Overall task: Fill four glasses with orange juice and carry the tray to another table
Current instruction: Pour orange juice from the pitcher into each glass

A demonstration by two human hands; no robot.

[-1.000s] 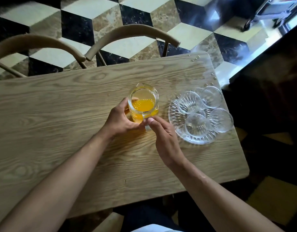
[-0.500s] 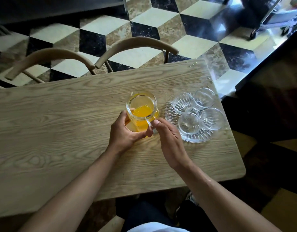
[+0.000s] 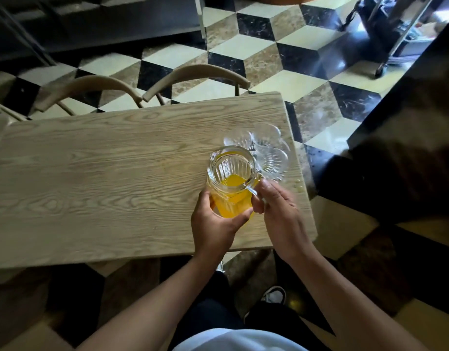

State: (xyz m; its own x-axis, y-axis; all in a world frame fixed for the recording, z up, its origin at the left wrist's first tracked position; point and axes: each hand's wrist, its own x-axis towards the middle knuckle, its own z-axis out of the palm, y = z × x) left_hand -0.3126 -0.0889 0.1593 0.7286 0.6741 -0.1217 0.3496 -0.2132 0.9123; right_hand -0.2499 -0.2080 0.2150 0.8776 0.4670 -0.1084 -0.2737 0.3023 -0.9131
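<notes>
A ribbed glass pitcher partly filled with orange juice is held up over the right part of the wooden table. My left hand wraps its lower body from the left. My right hand grips its clear handle on the right. Just behind the pitcher lies a cut-glass tray with empty clear glasses on it; the pitcher hides part of the tray and some glasses.
Two curved wooden chair backs stand at the table's far edge. A dark counter runs along the right. The floor is chequered tile, with a wheeled cart at the far right.
Both hands have lifted the pitcher off the table and brought it right, in front of the tray. The view has pulled back and shifted left.
</notes>
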